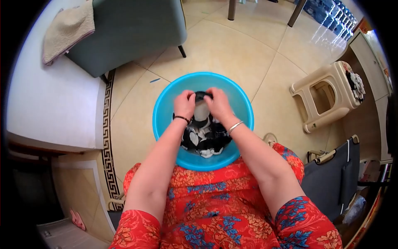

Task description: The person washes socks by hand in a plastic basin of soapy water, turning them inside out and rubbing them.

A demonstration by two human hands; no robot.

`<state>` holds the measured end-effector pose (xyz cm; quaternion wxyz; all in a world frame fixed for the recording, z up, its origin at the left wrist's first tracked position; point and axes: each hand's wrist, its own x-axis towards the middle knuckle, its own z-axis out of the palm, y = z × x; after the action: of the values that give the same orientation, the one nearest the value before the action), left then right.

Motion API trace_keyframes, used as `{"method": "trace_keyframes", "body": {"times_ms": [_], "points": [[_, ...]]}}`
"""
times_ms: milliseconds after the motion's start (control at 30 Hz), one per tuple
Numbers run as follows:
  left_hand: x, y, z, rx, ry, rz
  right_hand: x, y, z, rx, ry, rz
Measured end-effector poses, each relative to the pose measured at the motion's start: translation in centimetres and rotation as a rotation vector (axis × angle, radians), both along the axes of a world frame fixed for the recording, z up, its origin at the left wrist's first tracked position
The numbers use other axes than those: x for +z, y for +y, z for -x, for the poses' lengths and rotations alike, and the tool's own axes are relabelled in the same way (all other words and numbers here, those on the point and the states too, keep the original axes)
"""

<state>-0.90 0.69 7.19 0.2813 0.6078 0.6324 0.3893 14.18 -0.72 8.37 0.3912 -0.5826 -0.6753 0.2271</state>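
Observation:
Both hands are over a round blue basin (161, 120). Between them hangs a black-and-white sock (202, 111), its dark cuff at the top and its pale part below. My left hand (185, 104) pinches one side of the cuff, thumb and fingers together. On the other side, my right hand (219, 104) grips the cuff the same way, slightly blurred. Below, a pile of black and white socks (203, 143) lies tangled in the basin; the forearms do not cover most of it.
To the right stands a beige plastic stool (327, 93) with black-and-white cloth items (356, 85) on its top. A dark folding chair (331, 174) is at the lower right. A grey-green sofa (132, 29) stands at the upper left, with a beige towel (70, 29) beside it.

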Motion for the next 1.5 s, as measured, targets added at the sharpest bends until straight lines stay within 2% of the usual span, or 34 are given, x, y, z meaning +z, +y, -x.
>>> {"method": "trace_keyframes", "body": {"times_ms": [67, 100, 133, 167, 200, 233, 267, 333, 500, 567, 600, 667, 700, 733, 800, 867, 900, 933, 1000, 1100, 1133, 1167, 1200, 1267, 1367, 1400, 1433, 1467, 1500], "points": [[-3.5, 0.6, -0.4, 0.067, 0.152, 0.002, -4.2, 0.2, 0.9, 0.129, -0.048, -0.168], [-4.9, 0.5, -0.6, 0.062, 0.225, -0.019, -4.8, -0.3, 1.2, 0.166, -0.111, -0.1], [-6.3, 0.4, -0.8, 0.058, 0.3, -0.038, -5.4, -0.6, 1.4, 0.203, -0.302, 0.029], [-6.7, 0.3, -1.2, 0.029, 0.381, 0.144, -7.0, -1.4, 1.7, 0.169, -0.44, 0.03], [-7.4, 0.2, -1.4, 0.008, 0.458, 0.119, -8.0, -1.8, 2.1, 0.135, -0.576, 0.031], [-8.1, 0.3, -1.5, 0.007, 0.522, 0.189, -9.0, -1.5, 2.4, 0.183, -0.553, 0.233], [-7.9, 0.3, -1.8, 0.003, 0.585, 0.259, -9.1, -1.3, 2.5, 0.187, -0.55, 0.249], [-7.9, 0.3, -2.0, -0.011, 0.619, 0.277, -8.1, -1.3, 2.4, 0.243, -0.788, 0.287], [-6.9, 0.7, -2.1, -0.049, 0.728, 0.389, -8.1, -0.6, 2.7, 0.252, -0.721, 0.345], [-8.6, 1.0, -1.5, 0.011, 0.598, 0.314, -7.9, -0.5, 2.5, 0.291, -0.744, 0.39], [-9.2, 1.3, -0.8, 0.015, 0.6, 0.302, -7.8, -0.5, 2.3, 0.284, -0.685, 0.367], [-9.8, 1.4, 1.3, -0.068, 0.169, 0.346, -7.2, -0.9, 1.7, 0.277, -0.622, 0.342], [-8.8, 1.6, 1.8, -0.096, -0.052, 0.45, -6.5, -0.5, 1.1, 0.272, -0.515, 0.377], [-7.8, 1.3, 1.7, -0.101, -0.046, 0.437, -5.8, -0.1, 0.7, 0.264, -0.407, 0.405], [-3.7, 0.0, 1.2, -0.085, -0.407, 0.476, -4.3, -0.3, 0.4, 0.213, -0.306, 0.299], [0.6, -1.2, 0.7, -0.168, -0.472, 0.446, -3.0, -0.8, 0.4, 0.133, -0.111, 0.121], [3.0, -2.1, 0.3, -0.191, -0.638, 0.469, -3.2, -0.7, 0.5, 0.175, -0.054, 0.049], [5.1, -2.8, 0.0, -0.217, -0.801, 0.494, -2.4, -0.9, 0.5, 0.161, -0.044, 0.04], [8.2, -3.8, 0.2, -0.272, -0.842, 0.5, -0.7, -1.4, 0.8, 0.197, 0.024, 0.392], [11.9, -5.0, 0.5, -0.429, -1.128, 0.339, -4.7, -0.6, 1.2, 0.23, 0.211, 0.289], [12.7, -5.3, 0.7, -0.432, -1.12, 0.332, -5.3, -0.7, 1.1, 0.247, 0.321, 0.235], [13.3, -5.6, 0.8, -0.386, -1.12, 0.323, -3.6, -1.5, 0.9, 0.179, 0.402, 0.447], [13.5, -5.7, 0.9, -0.339, -1.122, 0.316, -2.5, -2.1, 0.8, 0.179, 0.403, 0.446], [10.9, -5.1, 1.2, -0.297, -1.124, 0.313, -0.8, -2.9, 0.5, 0.043, 0.942, 0.764], [6.1, -4.3, 1.5, -0.045, -0.795, 0.324, -0.4, -2.0, -0.3, 0.005, 1.09, 0.753], [3.3, -3.5, 2.2, -0.041, -0.798, 0.332, -1.1, -1.3, -0.6, 0.0, 1.088, 0.761], [0.1, -2.4, 3.3, 0.002, -0.576, 0.344, -2.2, -0.4, -1.0, -0.004, 0.674, 0.563], [-0.8, -2.0, 3.4, 0.042, -0.354, 0.354, -2.9, 0.1, -1.2, -0.004, 0.263, 0.36], [-1.8, -1.8, 3.2, 0.041, -0.356, 0.36, -3.7, 0.4, -1.1, -0.036, 0.069, 0.238]]}}
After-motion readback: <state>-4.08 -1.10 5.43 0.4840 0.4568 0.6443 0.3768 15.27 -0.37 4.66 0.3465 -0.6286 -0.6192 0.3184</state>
